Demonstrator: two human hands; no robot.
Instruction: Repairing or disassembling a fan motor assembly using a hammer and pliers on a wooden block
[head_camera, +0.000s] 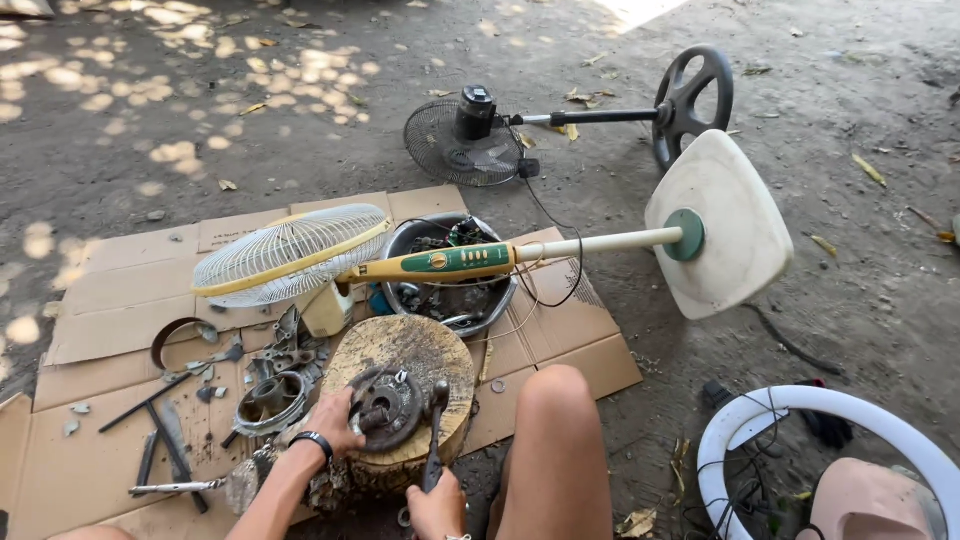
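Observation:
My left hand (335, 423) grips the edge of a round dark fan motor (388, 407) that rests on a wooden stump block (408, 352). A black wristband sits on that wrist. My right hand (438, 506) holds the handle of a hammer (436, 428); its dark head lies by the motor's right side. My bare knee (553, 440) rises just right of the stump.
A flattened cardboard sheet (110, 300) carries loose metal parts, chisels (165, 445) and a motor housing (270, 400). A cream stand fan (480, 258) lies over a metal bowl (450, 295) of parts. A black fan (480, 135) lies behind on the dirt. A white ring (800, 420) sits at right.

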